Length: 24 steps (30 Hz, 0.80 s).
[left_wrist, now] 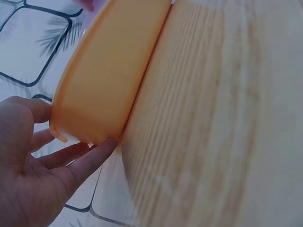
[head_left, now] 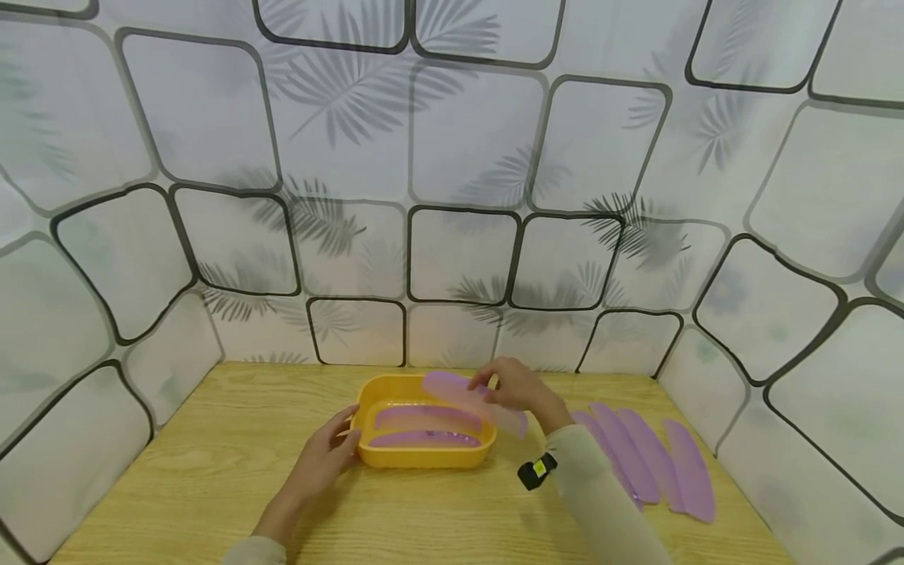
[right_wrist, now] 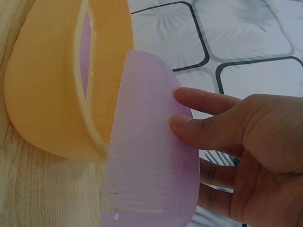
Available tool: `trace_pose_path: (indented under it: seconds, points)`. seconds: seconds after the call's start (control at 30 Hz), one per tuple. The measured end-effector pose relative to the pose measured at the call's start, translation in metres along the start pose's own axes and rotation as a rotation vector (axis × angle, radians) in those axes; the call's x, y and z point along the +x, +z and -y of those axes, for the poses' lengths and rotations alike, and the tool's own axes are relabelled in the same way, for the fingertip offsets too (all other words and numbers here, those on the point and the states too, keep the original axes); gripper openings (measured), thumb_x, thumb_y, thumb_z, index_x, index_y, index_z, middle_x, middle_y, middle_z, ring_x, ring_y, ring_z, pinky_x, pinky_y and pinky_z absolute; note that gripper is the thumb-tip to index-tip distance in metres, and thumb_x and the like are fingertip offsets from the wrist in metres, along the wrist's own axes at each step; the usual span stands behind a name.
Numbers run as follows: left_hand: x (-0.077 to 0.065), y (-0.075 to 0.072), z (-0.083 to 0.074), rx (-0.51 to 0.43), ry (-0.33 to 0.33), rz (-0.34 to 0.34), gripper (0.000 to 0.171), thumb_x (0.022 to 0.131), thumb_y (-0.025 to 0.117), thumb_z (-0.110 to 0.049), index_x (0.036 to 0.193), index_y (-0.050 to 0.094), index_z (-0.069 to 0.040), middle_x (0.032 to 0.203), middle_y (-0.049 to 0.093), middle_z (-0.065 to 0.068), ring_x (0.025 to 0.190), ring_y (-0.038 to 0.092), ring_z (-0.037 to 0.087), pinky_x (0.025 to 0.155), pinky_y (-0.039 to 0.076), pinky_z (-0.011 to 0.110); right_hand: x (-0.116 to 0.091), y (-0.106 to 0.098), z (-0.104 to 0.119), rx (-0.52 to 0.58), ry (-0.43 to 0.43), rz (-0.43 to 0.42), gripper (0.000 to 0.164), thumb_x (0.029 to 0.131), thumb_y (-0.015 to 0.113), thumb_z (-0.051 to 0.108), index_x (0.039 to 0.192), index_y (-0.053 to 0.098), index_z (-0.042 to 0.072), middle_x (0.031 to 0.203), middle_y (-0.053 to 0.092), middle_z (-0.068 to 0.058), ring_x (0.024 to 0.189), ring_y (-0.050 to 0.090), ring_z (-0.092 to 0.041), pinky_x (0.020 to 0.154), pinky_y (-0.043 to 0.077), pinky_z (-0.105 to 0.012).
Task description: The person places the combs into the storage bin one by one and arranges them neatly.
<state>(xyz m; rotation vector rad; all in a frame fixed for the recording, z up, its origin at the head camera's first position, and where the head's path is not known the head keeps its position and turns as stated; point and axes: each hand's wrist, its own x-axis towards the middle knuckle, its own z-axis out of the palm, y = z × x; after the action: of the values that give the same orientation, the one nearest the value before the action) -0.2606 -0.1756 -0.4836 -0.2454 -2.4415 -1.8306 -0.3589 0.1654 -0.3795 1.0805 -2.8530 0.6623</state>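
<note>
A yellow plastic basket (head_left: 424,457) stands on the wooden table, with two purple combs (head_left: 427,418) lying inside it. My left hand (head_left: 321,459) rests against the basket's left end, thumb near the rim and fingers along the outer wall, as the left wrist view also shows. Over the basket's right end, my right hand (head_left: 519,387) pinches another translucent purple comb (right_wrist: 147,142) by its smooth curved back, between thumb and fingers. The comb's teeth face the basket, and it overlaps the right rim in the head view.
Several more purple combs (head_left: 646,455) lie side by side on the table to the right, partly behind the right forearm. Patterned white fabric (head_left: 459,259) rises behind the table and on both sides. A black wrist device (head_left: 537,471) sits on the right wrist.
</note>
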Motion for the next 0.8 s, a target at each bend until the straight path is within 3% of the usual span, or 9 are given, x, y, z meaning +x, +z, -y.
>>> trace_pose_path:
  seconds: [0.3,0.5,0.8]
  points:
    - [0.000,0.000,0.000,0.010,0.014,0.013,0.053,0.108,0.054,-0.014,0.156,0.039,0.002,0.146,0.051,0.037,0.127,0.061,0.047,0.088,0.064,0.041,0.006,0.000,0.010,0.008,-0.013,0.018,0.023,0.090,0.072,-0.003,0.105,0.082,0.010,0.108,0.078,-0.008,0.098,0.069,-0.025,0.078,0.060,-0.029]
    - [0.000,0.000,-0.001,0.015,-0.019,-0.002,0.052,0.108,0.053,-0.015,0.157,0.039,-0.001,0.148,0.051,0.034,0.129,0.060,0.046,0.090,0.064,0.039,0.010,0.002,0.017,0.014,-0.055,0.014,0.023,0.087,0.072,-0.005,0.103,0.081,0.008,0.103,0.079,-0.008,0.096,0.069,-0.030,0.079,0.059,-0.030]
    - [0.001,0.000,-0.001,0.013,-0.013,-0.002,0.052,0.108,0.053,-0.014,0.157,0.039,-0.001,0.148,0.050,0.035,0.130,0.059,0.047,0.091,0.064,0.039,0.017,0.010,0.023,-0.009,-0.049,0.024,0.027,0.085,0.071,-0.008,0.101,0.082,0.010,0.101,0.079,-0.005,0.094,0.068,-0.026,0.084,0.059,-0.034]
